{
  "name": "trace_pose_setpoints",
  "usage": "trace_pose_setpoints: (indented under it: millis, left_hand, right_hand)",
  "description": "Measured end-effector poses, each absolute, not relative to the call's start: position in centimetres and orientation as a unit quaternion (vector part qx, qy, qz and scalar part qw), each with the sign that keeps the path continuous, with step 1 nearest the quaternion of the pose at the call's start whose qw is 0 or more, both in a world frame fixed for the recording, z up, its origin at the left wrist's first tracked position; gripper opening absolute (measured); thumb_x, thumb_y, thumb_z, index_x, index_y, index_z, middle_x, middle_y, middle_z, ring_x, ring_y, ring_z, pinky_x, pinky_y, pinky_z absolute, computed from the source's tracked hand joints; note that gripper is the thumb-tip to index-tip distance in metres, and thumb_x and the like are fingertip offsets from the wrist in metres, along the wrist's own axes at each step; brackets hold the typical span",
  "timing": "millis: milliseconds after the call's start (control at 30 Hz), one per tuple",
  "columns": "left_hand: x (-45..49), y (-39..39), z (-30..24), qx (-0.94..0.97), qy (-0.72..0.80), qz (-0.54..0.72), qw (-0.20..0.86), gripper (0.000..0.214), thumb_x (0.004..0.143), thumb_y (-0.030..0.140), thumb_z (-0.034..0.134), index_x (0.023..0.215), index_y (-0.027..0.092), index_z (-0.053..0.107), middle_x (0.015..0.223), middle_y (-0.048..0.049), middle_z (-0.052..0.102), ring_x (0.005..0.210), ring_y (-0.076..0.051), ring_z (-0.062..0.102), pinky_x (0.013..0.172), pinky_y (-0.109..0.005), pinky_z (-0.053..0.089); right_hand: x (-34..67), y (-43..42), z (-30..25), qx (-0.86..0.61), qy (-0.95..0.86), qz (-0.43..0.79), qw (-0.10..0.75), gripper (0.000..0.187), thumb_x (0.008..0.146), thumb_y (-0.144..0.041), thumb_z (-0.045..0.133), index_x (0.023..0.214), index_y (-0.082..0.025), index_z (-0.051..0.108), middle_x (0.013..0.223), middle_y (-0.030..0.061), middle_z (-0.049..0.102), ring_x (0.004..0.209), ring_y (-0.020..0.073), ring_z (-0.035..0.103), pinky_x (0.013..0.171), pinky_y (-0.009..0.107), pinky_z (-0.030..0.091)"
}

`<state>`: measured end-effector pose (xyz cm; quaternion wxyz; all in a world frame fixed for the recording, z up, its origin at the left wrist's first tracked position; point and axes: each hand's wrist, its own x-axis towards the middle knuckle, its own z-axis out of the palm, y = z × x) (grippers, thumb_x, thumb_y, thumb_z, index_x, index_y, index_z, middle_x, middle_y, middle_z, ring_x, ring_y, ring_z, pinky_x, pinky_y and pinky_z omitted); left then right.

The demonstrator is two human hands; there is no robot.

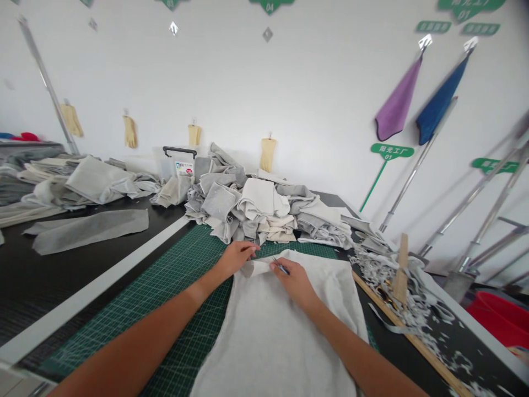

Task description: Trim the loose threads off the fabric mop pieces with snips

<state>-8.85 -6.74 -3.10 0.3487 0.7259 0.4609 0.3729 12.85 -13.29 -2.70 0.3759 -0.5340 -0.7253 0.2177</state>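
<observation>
A white terry towel [268,331] lies flat on a green cutting mat [182,314], its far edge folded back a little. My left hand [235,259] pinches that far edge near the corner. My right hand [291,281] rests on the towel a short way to the right and holds small blue-handled scissors [281,267], whose thin blades point toward my left hand. The blades are close to the folded edge, but I cannot tell whether they touch it.
A large heap of grey and cream cloths [256,209] stands beyond the mat. To the right lie a wooden ruler [413,336], fabric scraps [397,292] and a red bucket [496,320]. A grey cloth strip [86,231] lies on the black table at left.
</observation>
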Motion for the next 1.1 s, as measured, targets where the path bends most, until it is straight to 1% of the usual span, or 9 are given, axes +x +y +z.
trace_pose_setpoints:
  millis: [67, 167, 300, 400, 567, 633, 800, 967, 1100]
  left_hand:
    - [-9.6, -6.1, -3.6, 0.741, 0.502, 0.363, 0.259, 0.037, 0.093, 0.036, 0.046, 0.106, 0.017, 0.075, 0.084, -0.0061, 0.073, 0.076, -0.019, 0.064, 0.071, -0.026, 0.045]
    - [-10.5, -5.9, -3.8, 0.764, 0.53, 0.343, 0.134, 0.034, 0.095, 0.029, 0.042, 0.102, 0.019, 0.075, 0.091, -0.0082, 0.072, 0.09, -0.022, 0.064, 0.084, -0.03, 0.043]
    - [-10.5, -6.8, -2.9, 0.761, 0.541, 0.357, 0.017, 0.026, 0.093, 0.026, 0.049, 0.103, 0.021, 0.072, 0.102, -0.0099, 0.068, 0.099, -0.025, 0.059, 0.094, -0.035, 0.039]
    - [-9.6, -7.7, -1.9, 0.778, 0.508, 0.366, 0.046, 0.023, 0.093, 0.031, 0.05, 0.096, 0.022, 0.071, 0.095, -0.0076, 0.068, 0.093, -0.023, 0.06, 0.087, -0.032, 0.041]
    - [-7.9, -9.2, -1.6, 0.778, 0.497, 0.332, 0.19, 0.062, 0.098, 0.053, 0.032, 0.061, 0.02, 0.07, 0.064, -0.0056, 0.067, 0.069, -0.02, 0.062, 0.07, -0.027, 0.039]
    - [-7.5, -9.5, -1.9, 0.765, 0.499, 0.326, 0.245, 0.069, 0.096, 0.059, 0.029, 0.057, 0.018, 0.069, 0.056, -0.0047, 0.063, 0.062, -0.019, 0.06, 0.065, -0.027, 0.037]
    - [-7.2, -8.9, -2.6, 0.768, 0.445, 0.341, 0.31, 0.054, 0.092, 0.056, 0.043, 0.064, 0.016, 0.068, 0.058, -0.0001, 0.059, 0.06, -0.015, 0.054, 0.057, -0.023, 0.032]
    - [-6.8, -8.9, -2.7, 0.761, 0.422, 0.378, 0.315, 0.031, 0.088, 0.04, 0.055, 0.093, 0.017, 0.073, 0.075, -0.0009, 0.067, 0.067, -0.014, 0.055, 0.061, -0.023, 0.038]
    - [-6.6, -9.6, -1.9, 0.778, 0.371, 0.402, 0.309, 0.024, 0.088, 0.031, 0.056, 0.095, 0.019, 0.075, 0.089, -0.0047, 0.071, 0.08, -0.016, 0.061, 0.07, -0.025, 0.043]
  right_hand:
    - [12.7, -13.5, -2.7, -0.537, -0.727, 0.213, 0.371, 0.033, 0.093, -0.045, 0.047, 0.074, -0.022, 0.061, 0.068, -0.0016, 0.058, 0.067, 0.0181, 0.053, 0.06, 0.025, 0.035]
    - [12.6, -13.8, -2.5, -0.539, -0.728, 0.209, 0.369, 0.032, 0.093, -0.046, 0.045, 0.076, -0.023, 0.061, 0.068, -0.0016, 0.058, 0.067, 0.0181, 0.053, 0.06, 0.025, 0.035]
    - [12.6, -13.9, -2.4, -0.537, -0.729, 0.201, 0.375, 0.031, 0.093, -0.045, 0.045, 0.076, -0.023, 0.059, 0.07, -0.0015, 0.061, 0.069, 0.0188, 0.055, 0.062, 0.026, 0.037]
    - [12.7, -13.9, -2.4, -0.544, -0.722, 0.193, 0.381, 0.03, 0.093, -0.044, 0.045, 0.076, -0.023, 0.059, 0.072, -0.0012, 0.063, 0.07, 0.0191, 0.056, 0.063, 0.026, 0.038]
    - [13.0, -13.7, -2.6, -0.559, -0.706, 0.179, 0.396, 0.032, 0.095, -0.047, 0.043, 0.08, -0.024, 0.061, 0.076, -0.0005, 0.066, 0.071, 0.02, 0.057, 0.065, 0.026, 0.039]
    - [13.0, -13.7, -2.6, -0.558, -0.704, 0.176, 0.402, 0.032, 0.095, -0.047, 0.043, 0.082, -0.024, 0.061, 0.078, -0.0007, 0.067, 0.072, 0.0196, 0.058, 0.066, 0.026, 0.039]
    - [13.0, -13.9, -2.4, -0.545, -0.713, 0.184, 0.401, 0.031, 0.096, -0.044, 0.044, 0.083, -0.023, 0.062, 0.08, -0.0004, 0.067, 0.073, 0.0187, 0.057, 0.066, 0.025, 0.039]
    - [12.9, -13.9, -2.2, -0.519, -0.724, 0.223, 0.395, 0.032, 0.096, -0.045, 0.045, 0.086, -0.023, 0.066, 0.083, -0.0007, 0.069, 0.076, 0.0187, 0.058, 0.068, 0.025, 0.039]
    - [12.9, -13.8, -2.3, -0.495, -0.735, 0.254, 0.389, 0.036, 0.097, -0.048, 0.043, 0.092, -0.023, 0.069, 0.087, -0.0001, 0.069, 0.079, 0.0189, 0.059, 0.071, 0.026, 0.041]
